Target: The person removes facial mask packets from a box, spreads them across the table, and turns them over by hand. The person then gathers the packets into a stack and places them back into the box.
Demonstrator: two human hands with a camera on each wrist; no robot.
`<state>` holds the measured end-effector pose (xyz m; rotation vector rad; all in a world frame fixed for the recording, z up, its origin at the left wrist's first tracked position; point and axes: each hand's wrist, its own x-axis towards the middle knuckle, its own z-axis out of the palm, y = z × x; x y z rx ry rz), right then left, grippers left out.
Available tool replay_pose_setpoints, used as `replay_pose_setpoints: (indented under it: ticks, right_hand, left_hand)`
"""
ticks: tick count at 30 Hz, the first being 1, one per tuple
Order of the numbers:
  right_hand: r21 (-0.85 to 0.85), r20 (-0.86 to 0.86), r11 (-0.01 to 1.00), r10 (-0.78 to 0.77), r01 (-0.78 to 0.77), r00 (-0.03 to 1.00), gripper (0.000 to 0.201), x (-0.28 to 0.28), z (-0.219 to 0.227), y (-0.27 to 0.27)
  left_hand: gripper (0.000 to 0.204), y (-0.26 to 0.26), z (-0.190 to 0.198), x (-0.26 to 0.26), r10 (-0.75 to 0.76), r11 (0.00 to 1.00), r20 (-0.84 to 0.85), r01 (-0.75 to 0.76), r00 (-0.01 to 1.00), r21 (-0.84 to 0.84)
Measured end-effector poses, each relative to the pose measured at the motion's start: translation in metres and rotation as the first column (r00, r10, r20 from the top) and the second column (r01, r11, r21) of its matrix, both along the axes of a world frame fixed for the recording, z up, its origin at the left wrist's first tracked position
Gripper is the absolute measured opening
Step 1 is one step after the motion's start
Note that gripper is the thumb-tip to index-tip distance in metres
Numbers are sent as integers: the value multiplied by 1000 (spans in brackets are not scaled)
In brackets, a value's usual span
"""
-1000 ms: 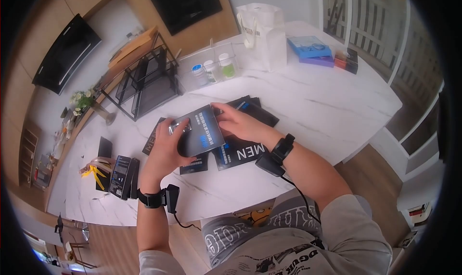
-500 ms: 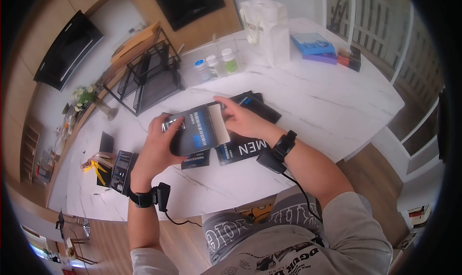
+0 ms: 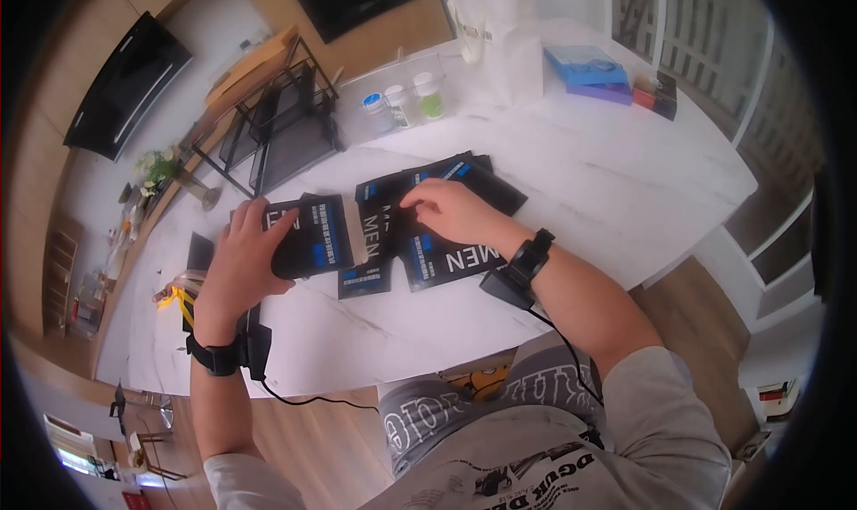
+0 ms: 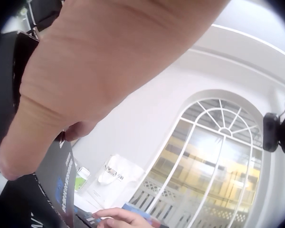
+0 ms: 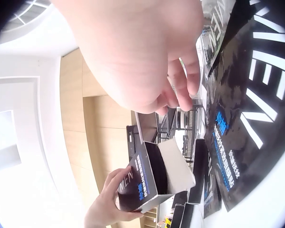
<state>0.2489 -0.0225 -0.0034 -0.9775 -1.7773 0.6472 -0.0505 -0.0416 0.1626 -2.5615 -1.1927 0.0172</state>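
Observation:
My left hand (image 3: 234,264) grips a black box (image 3: 308,235) with white and blue lettering, thumb along its near side and fingers over its top. In the right wrist view the box's end stands open, a white flap (image 5: 176,165) sticking out and the inside dark. Flat black packets (image 3: 457,258) printed "MEN" lie overlapping on the table to the right of the box. Over them hovers my right hand (image 3: 457,213), fingers loosely bent and nothing between them.
Behind the packets stand a black mesh rack (image 3: 290,144) and a clear bin (image 3: 353,121) with several bottles. A white paper bag (image 3: 500,50), a blue box (image 3: 585,66) and a red-black box (image 3: 654,95) are farther back. Yellow ribbon (image 3: 172,297) shows left.
My left hand has carried the box left, away from my right hand, baring more packets beneath. The right hand has come away from the box's end and stays over the packets.

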Motion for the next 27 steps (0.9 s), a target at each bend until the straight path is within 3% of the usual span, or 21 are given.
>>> replay_pose_setpoints:
  ticks: [3, 6, 9, 19, 22, 27]
  right_hand:
    - [76, 46, 997, 4, -8, 999, 20, 0, -4, 3]
    - [38, 26, 999, 6, -7, 1000, 19, 0, -9, 6]
    - [59, 56, 998, -16, 13, 998, 19, 0, -10, 7]
    - [-108, 218, 985, 153, -132, 964, 23, -1, -13, 1]
    - [-18, 205, 996, 86, -84, 975, 24, -3, -13, 0]
    - [7, 119, 1000, -11, 10, 993, 19, -4, -12, 2]
  left_hand:
    - [96, -10, 11, 10, 45, 999, -137, -45, 990, 5]
    - [96, -11, 18, 12, 57, 997, -206, -67, 977, -42]
    - [96, -10, 20, 8, 46, 996, -196, -59, 980, -64]
    - [97, 17, 10, -35, 109, 957, 51, -91, 993, -277]
    - [97, 24, 13, -36, 139, 947, 166, -82, 976, -309]
    - [95, 41, 5, -23, 164, 973, 185, -128, 969, -190]
